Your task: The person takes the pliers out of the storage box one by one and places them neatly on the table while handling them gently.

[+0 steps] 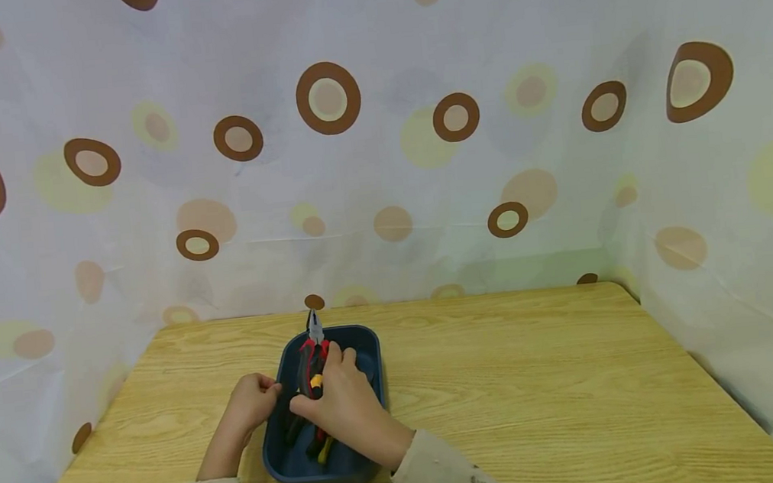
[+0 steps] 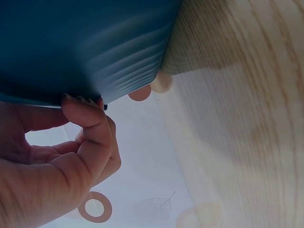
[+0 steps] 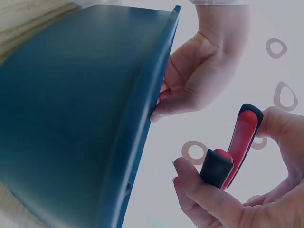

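A dark blue bin (image 1: pixel 276 466) stands on the table. At its left side my left hand (image 1: pixel 252 401) pinches the rim, thumb and curled fingertips at the edge in the left wrist view (image 2: pixel 76 152). Above the bin, my right hand (image 1: pixel 353 409) holds a pair of pliers (image 1: pixel 315 330) with red and black handles, metal jaws pointing away from me. In the right wrist view the handle ends (image 3: pixel 243 137) lie between thumb and fingers. Several tools lie in the bin, among them one with a yellow handle end (image 1: pixel 325 451); my right hand partly hides them.
The bin is on the left half of a wood-grain table (image 1: pixel 544 381). Behind and at both sides hangs a pale sheet (image 1: pixel 380 173) with brown, yellow and pink ovals, meeting the table's far edge.
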Demonstrator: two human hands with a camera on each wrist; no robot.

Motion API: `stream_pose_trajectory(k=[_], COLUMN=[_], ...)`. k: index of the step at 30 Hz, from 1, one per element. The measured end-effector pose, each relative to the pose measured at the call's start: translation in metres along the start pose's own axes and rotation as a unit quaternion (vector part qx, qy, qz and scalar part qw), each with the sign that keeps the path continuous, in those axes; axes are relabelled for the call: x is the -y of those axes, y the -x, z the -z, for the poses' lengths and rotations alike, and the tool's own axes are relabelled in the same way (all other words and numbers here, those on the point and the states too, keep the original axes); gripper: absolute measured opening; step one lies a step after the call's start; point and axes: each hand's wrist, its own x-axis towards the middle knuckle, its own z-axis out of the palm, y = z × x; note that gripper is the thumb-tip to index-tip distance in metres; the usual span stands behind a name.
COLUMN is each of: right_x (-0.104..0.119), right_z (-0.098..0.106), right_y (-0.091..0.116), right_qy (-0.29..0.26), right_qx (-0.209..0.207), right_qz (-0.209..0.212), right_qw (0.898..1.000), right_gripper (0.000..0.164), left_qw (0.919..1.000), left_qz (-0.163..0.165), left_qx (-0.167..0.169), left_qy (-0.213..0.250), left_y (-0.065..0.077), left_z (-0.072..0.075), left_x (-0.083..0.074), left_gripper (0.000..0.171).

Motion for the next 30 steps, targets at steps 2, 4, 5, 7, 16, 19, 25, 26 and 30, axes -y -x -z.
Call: stream_pose_trajectory(k=[2,4,5,7,16,19,25,26,30], right_x=[0.000,-0.001,-0.001,-0.002,-0.010,-0.012,-0.019,-0.020,-0.024], right_z=[0.002,0.004,0.006,0.008,0.021,0.026,0.034,0.035,0.038], right_y=[0.000,0.000,0.000,0.000,0.002,0.003,0.003,0.002,0.002], right_qy=[-0.005,-0.011,-0.012,-0.013,-0.012,-0.018,-0.033,-0.035,-0.036], right_qx=[-0.002,-0.003,-0.004,-0.007,-0.013,-0.017,-0.025,-0.028,-0.035], right_qz=[-0.002,-0.005,-0.007,-0.007,-0.005,-0.004,-0.014,-0.016,-0.021], right_qw=[1.000,1.000,1.000,1.000,1.000,1.000,0.999,0.999,0.999], right_gripper=[0.090,0.090,0.090,0.091,0.090,0.091,0.092,0.091,0.091], left_qw=[1.0000,1.0000,1.0000,1.0000,1.0000,1.0000,0.9999,0.9999,0.9999], left_qz=[-0.001,-0.002,-0.002,-0.004,-0.004,-0.002,-0.008,-0.009,-0.009], left_qx=[0.002,0.004,0.004,0.003,-0.007,-0.008,-0.009,-0.009,-0.010], left_qy=[0.000,0.002,0.003,0.005,0.004,0.001,0.000,0.000,-0.001], left_y=[0.000,0.000,0.000,0.000,-0.001,-0.001,0.000,0.000,0.000], left_z=[0.000,0.000,0.000,0.000,-0.002,-0.001,-0.001,-0.001,-0.001], left_x=[0.000,0.000,0.000,0.001,0.001,0.001,0.001,0.001,0.000], left_gripper=[0.018,0.019,0.019,0.019,0.017,0.017,0.017,0.017,0.018])
